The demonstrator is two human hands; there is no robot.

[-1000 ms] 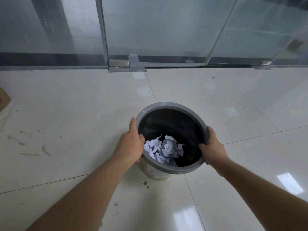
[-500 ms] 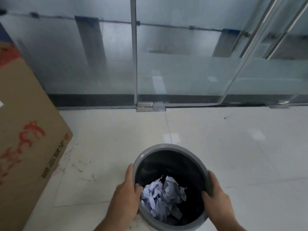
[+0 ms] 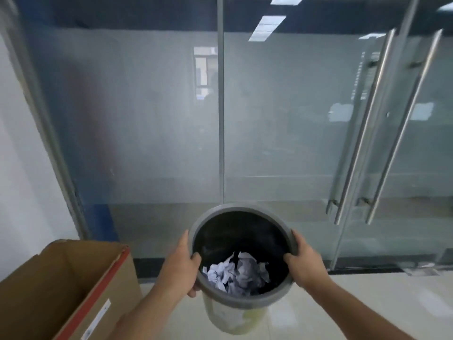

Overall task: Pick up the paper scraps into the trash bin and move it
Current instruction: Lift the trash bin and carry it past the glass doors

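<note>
The trash bin [image 3: 239,208] has a grey rim, a black inside and a pale outer wall, and it hangs above the floor in front of me. Crumpled white paper scraps [image 3: 235,273] lie in its bottom. My left hand [image 3: 180,265] grips the rim on the left side, thumb inside. My right hand [image 3: 302,261] grips the rim on the right side, fingers curled over the edge.
An open brown cardboard box [image 3: 61,288] stands at the lower left, close to my left arm. A frosted glass wall [image 3: 147,119] fills the view ahead, with glass doors and long metal handles [image 3: 362,128] at the right. Pale tiled floor [image 3: 367,295] lies below.
The bin has been lifted off the floor with both hands on its rim. My view has tilted up, showing more of the glass wall and the doors.
</note>
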